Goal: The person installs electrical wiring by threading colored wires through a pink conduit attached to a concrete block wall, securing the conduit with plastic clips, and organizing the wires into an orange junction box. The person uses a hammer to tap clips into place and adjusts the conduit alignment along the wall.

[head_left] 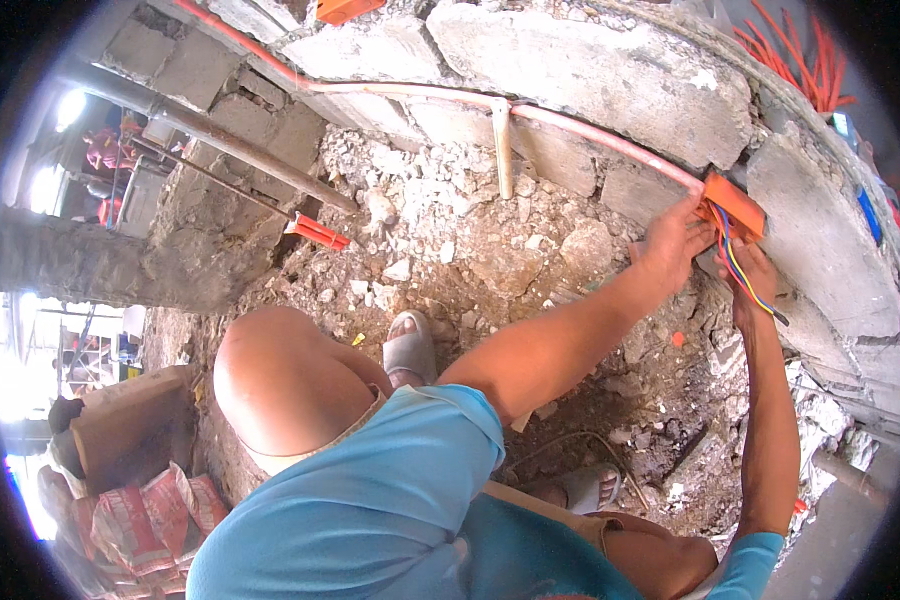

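An orange electrical box (pixel 736 206) sits against the block wall at the upper right, at the end of an orange conduit (pixel 600 148). My left hand (pixel 673 243) is closed at the box's left side, its fingertips by the conduit's end. Several coloured wires (pixel 738 268), blue and yellow among them, come out of the box and hang down over my right hand (pixel 751 275). That hand is just below the box, its fingers curled by the wires. My fingers partly hide the box's lower edge, and the exact grip of each hand is hard to see.
The conduit runs along the concrete block wall (pixel 590 60), with a short branch pipe (pixel 502 150) pointing down. Rubble (pixel 510 260) covers the ground around my feet. A metal pipe (pixel 210 130) and orange pieces (pixel 320 233) lie left, sacks (pixel 150 525) lower left, orange tubes (pixel 800 60) upper right.
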A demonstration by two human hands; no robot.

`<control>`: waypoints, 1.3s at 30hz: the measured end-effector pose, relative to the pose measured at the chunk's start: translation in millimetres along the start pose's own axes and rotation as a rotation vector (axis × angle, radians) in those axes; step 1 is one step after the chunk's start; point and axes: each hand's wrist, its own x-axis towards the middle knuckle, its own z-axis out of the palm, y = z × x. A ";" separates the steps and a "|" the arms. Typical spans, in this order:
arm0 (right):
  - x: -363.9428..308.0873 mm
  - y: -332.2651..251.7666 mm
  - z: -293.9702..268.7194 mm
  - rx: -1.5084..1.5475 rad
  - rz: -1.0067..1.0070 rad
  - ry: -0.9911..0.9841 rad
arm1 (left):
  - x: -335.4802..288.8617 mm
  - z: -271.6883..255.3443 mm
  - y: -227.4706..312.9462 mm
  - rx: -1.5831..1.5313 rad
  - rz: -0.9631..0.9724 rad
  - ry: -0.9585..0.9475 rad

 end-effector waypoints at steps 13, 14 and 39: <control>2.2 5.4 -0.1 0.110 -0.024 0.031 | -4.6 15.3 15.3 0.151 -0.075 0.011; -1.6 2.7 13.0 0.133 -0.029 0.056 | -5.0 12.5 16.4 0.134 -0.083 0.016; -12.1 -10.0 40.1 0.297 0.016 0.119 | -17.5 -3.6 50.4 0.504 -0.032 0.019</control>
